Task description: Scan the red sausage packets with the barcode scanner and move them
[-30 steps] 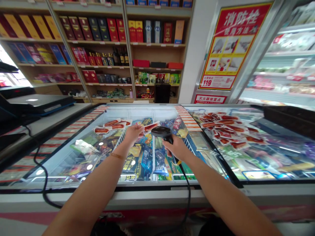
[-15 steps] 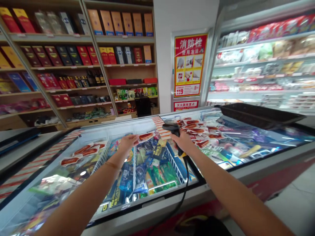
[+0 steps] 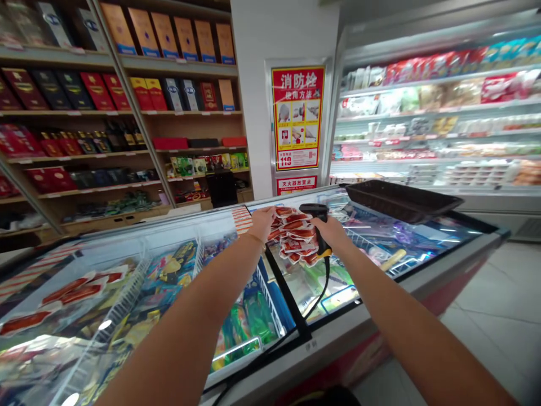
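Faced wooden shelves (image 3: 211, 69) at the far left and a lit refrigerated display (image 3: 502, 206) at the far right. Read 消防栓, 使用方法 and 119 on one red-and-yellow poster (image 3: 298, 118) between them, and 灭火器放置点 on one red sign (image 3: 296, 183) just below. Could not read for certain the small characters on the near rim of the glass-topped freezer (image 3: 338, 334). Counted six tan boxes (image 3: 164, 35) with blue bases on an upper shelf, and three flat boxes (image 3: 203, 142), two red and one dark, lower down. Saw four sausage packs (image 3: 70, 286) on the glass at the near left, well apart from a heap of similar packs (image 3: 296, 237) farther right, too overlapped to count. Had the right hand (image 3: 335, 232) beside that heap, fingers wrapped around one black scanner (image 3: 316, 213), with a black cable (image 3: 324, 282) running down toward the near edge. Reached the left hand (image 3: 262, 221), with a thin band (image 3: 255, 239) at the wrist, to the heap's far left edge; could not tell whether gripping a pack or only touching. Noticed one black tray (image 3: 401, 200) at the far right of the glass.
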A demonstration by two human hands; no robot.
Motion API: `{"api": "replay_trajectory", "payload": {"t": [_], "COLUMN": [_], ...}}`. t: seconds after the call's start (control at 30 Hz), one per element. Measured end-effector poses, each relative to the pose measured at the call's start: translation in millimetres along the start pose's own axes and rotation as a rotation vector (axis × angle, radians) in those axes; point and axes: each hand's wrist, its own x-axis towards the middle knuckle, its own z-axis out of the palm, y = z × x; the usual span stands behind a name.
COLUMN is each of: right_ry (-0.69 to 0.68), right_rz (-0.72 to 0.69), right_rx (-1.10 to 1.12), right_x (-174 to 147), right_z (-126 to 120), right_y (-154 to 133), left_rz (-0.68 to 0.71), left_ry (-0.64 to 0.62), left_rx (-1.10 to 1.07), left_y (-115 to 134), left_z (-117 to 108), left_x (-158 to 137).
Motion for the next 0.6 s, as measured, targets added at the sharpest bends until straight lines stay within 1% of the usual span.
{"api": "replay_trajectory", "payload": {"t": [0.1,0.17,0.23,0.3,0.37,0.43,0.5,0.6], "right_ry": [0.004,-0.002,-0.005,-0.02,-0.057,-0.098,-0.131,-0.194], "right_rz": [0.015,0.014,0.009,0.012,0.023,0.033,0.043,0.042], "right_rx": [0.015,0.001,0.009,0.032,0.04,0.051,0.071,0.088], "right_x": [1,-1,-4,-7,-9,-12,-16,-28], "right_z": [-1,2,8,15,26,40,59,97], "right_y": [0,-1,-1,0,3,6,9,10], "left_rz": [-0.045,-0.062,-0.064,-0.054,-0.043,-0.031,0.01,0.113], "left_ry": [-0.06,-0.072,-0.083,-0.08,-0.066,-0.039,-0.003,0.091], "left_rx": [0.025,0.045,0.079,0.114,0.152,0.198,0.272,0.4], "left_y": [-1,0,1,1,-1,-6,-12,-18], "left_z": [13,12,4,-14,-39,-73,-114,-187], "left_x": [4,6,7,4,-1,-10,-21,-35]}}
